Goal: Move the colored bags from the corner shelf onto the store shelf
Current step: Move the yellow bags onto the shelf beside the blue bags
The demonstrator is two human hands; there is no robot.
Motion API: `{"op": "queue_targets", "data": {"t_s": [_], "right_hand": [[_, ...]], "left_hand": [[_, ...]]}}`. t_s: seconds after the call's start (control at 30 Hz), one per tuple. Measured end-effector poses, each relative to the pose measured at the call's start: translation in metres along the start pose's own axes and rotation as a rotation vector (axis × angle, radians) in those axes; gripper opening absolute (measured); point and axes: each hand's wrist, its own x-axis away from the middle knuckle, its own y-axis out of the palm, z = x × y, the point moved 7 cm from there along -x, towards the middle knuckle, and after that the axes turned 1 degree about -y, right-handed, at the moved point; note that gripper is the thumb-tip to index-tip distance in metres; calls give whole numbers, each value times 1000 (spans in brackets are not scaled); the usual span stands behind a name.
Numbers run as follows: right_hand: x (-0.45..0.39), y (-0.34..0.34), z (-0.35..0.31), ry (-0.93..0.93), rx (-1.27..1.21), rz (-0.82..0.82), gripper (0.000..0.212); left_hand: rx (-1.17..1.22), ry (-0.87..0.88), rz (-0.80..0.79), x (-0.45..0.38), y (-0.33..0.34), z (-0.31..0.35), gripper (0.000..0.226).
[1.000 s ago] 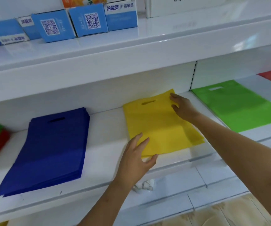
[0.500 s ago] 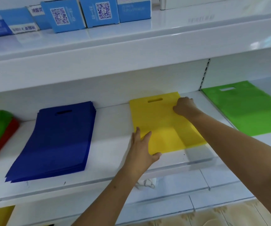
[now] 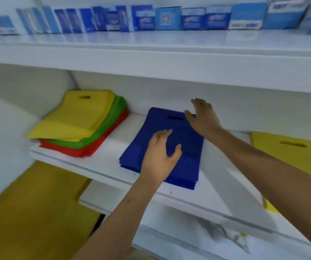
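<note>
A pile of yellow bags (image 3: pixel 74 117) lies on green bags (image 3: pixel 111 126) and red bags (image 3: pixel 87 151) in the left corner of the white shelf (image 3: pixel 102 167). A stack of blue bags (image 3: pixel 186 147) lies in the middle. My left hand (image 3: pixel 160 156) hovers open over the blue stack's front half, fingers spread. My right hand (image 3: pixel 201 117) is open above the stack's top right corner, beside the handle slot. Whether either hand touches the stack is unclear. A single yellow bag (image 3: pixel 291 152) lies flat at the right.
An upper shelf (image 3: pixel 169 59) overhangs the bags and carries a row of blue boxes (image 3: pixel 169 18). A white wall (image 3: pixel 4 128) closes the left side. Yellow panels (image 3: pixel 34 212) sit below left. A lower white shelf (image 3: pixel 188 241) holds a small plastic item (image 3: pixel 235 237).
The view has swung left. Both hands have left the single yellow bag and moved left over the blue stack. The corner pile of yellow, green and red bags is now in full view.
</note>
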Motion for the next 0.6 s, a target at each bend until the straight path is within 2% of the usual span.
{"op": "queue_targets", "data": {"t_s": [0.17,0.4,0.5,0.6], "right_hand": [[-49,84,-120,-132,-74,-69,62],[-119,185,-261,-301,66,-169,71],[-142,218,-294,-322,182,-210,85],[-153,253,-298,-291,240,-291,91]], "left_hand": [[-34,-80,244,-11,-116,-104,47],[-131,-262,402,-29,-246,-238,45],[-191,-364,415,-42,-287,-295,53],[-225,-449,313,-53,-302,-345,72]]}}
